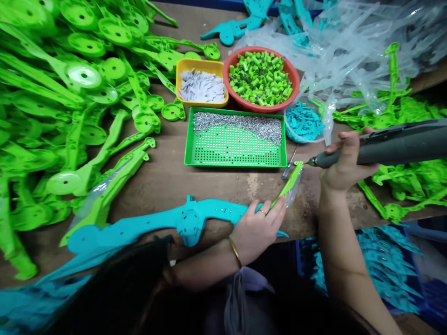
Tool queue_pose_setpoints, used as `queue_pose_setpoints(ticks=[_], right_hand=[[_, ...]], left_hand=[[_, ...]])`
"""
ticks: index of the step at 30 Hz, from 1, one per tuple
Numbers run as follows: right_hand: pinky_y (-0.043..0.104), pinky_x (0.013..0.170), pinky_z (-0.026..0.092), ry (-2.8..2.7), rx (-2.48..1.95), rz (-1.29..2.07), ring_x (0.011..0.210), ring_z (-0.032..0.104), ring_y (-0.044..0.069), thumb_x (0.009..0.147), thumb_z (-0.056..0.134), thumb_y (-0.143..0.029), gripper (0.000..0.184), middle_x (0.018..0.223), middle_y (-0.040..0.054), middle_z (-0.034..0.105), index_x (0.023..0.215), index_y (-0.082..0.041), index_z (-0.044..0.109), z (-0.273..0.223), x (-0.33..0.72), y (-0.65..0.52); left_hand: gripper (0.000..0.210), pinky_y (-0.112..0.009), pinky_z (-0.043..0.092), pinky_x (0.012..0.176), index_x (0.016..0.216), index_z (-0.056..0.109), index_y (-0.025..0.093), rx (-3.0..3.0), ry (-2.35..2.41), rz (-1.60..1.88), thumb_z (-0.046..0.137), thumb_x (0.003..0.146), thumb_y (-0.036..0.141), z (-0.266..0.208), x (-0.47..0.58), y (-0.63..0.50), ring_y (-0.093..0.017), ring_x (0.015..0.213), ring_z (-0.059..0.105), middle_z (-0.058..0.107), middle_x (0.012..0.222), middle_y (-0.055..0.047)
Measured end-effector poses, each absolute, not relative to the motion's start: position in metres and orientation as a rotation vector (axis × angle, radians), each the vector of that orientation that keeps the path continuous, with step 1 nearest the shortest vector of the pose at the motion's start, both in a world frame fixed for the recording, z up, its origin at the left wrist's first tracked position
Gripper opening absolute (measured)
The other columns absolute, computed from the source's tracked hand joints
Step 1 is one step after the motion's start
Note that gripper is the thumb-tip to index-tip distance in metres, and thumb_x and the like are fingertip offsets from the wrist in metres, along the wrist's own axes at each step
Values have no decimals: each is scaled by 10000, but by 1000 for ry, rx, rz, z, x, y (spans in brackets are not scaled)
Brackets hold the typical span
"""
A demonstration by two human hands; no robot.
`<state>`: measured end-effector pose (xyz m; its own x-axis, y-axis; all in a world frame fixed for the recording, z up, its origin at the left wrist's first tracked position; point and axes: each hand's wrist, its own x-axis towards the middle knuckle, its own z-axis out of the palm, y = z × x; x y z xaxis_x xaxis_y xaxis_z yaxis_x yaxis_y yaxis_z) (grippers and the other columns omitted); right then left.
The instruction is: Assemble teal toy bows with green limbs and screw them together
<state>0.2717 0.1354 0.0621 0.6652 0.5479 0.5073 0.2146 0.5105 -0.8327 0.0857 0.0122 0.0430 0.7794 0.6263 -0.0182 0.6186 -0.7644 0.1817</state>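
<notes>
My right hand (344, 163) is wrapped round a dark grey electric screwdriver (398, 142), held nearly level. Its bit reaches the upper end of a narrow green plastic part (292, 179) with a clear plastic piece (292, 194) beside it. My left hand (258, 224), closed, grips the lower end of that green part and hides it. Passing under the left hand is a long blue plastic part (150, 219), which lies along the table's front edge. A small screwdriver (288, 168) rests on the table beside the green part's tip.
A green tray (234, 165) of screws stands ahead, with a yellow container (202, 104), a red bowl (226, 86) and a clear bowl (304, 140) of blue pieces around it. Green parts (82, 77) pile up left, clear parts (363, 56) at the right back. Blue parts (377, 265) fill a crate below.
</notes>
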Motion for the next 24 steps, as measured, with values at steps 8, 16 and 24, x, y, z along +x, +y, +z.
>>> queue_pose_setpoints(ticks=[8,16,24], right_hand=[[234,413,425,-894,-1036,267,421,505,68,711,742,-361,302,668,-86,594,938,-246,578,51,272,141],[259,449,481,-994,-1131,247,444,541,88,702,749,-472,402,665,-65,577,979,-222,600,41,270,135],[295,536,546,-1046,-1129,314,507,586,93,731,714,-511,381,857,-6,668,948,-220,600,59,261,125]], left_hand=[[631,-417,479,971,1418,429,113,2794,933,14,585,885,412,45,86,15,-256,1195,525,402,1519,-87],[670,-421,472,986,1422,420,125,2811,945,-2,600,873,464,43,86,13,-247,1205,520,399,1522,-76],[664,-439,447,1001,1372,470,105,2908,846,184,618,856,496,37,80,11,-286,1205,526,452,1480,-126]])
